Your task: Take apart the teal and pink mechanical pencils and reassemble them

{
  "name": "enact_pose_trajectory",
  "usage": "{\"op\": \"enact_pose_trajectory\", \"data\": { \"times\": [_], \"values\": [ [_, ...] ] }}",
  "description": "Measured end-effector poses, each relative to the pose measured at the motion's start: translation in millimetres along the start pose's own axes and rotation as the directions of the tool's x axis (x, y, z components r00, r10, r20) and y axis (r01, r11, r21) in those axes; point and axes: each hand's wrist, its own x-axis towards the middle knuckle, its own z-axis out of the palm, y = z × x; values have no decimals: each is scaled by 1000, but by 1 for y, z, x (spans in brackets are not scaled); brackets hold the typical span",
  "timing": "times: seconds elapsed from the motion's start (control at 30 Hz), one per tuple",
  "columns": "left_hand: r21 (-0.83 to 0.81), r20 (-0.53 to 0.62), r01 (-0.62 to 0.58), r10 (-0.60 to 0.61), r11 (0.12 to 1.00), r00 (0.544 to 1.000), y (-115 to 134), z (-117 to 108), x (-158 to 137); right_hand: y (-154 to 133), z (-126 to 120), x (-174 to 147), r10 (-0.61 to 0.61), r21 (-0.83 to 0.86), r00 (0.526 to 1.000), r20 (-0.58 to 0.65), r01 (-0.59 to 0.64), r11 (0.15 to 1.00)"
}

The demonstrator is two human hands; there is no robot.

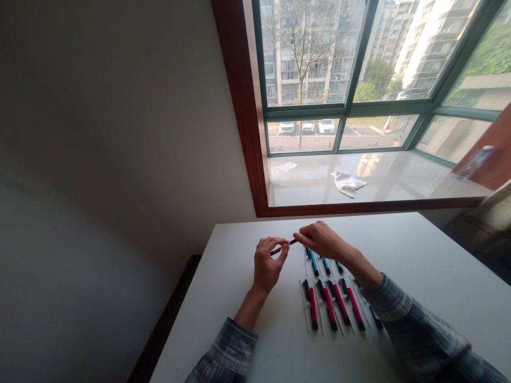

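Observation:
My left hand [266, 268] is closed in a pinch on a slim pen [276, 250], dark at its lower end with a pale stretch near the fingertips. On its other end, a short black part [293, 241] sits between the fingers of my right hand [321, 239], also closed. The pen is tilted, its right end higher, above the white table. I cannot tell whether the two parts are joined. Below my right hand lie pen parts: several red barrels with black ends [314, 308], black caps [306, 290] and thin white refills [305, 306].
Behind the red row lies a row of blue pen barrels [314, 262], partly under my right hand and forearm. The white table [223, 298] meets a wall with a window. A crumpled white cloth [346, 182] and a paper [287, 166] lie on the sill.

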Motion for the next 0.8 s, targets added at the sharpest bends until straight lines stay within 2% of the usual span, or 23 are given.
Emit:
{"op": "enact_pose_trajectory", "data": {
  "times": [0.2,0.43,0.53,0.7,0.8],
  "values": [
    [-5,-28,5,-5,1000,1000,-3,2,0,5,-3,-2,-59,133,998,10,57,989],
    [-15,-15,17,-17,1000,1000,-5,3,0,4,-2,-2,-26,86,1000,0,25,996],
    [-26,-14,32,-32,999,999,-8,1,1,5,-5,-2,-53,204,999,10,50,978],
    [-83,-1,44,-44,996,999,-15,-8,6,4,-9,-1,-137,486,977,162,42,873],
    [-70,18,36,-35,997,999,-18,-17,10,1,-4,1,-127,537,977,173,15,843]
  ]
}}
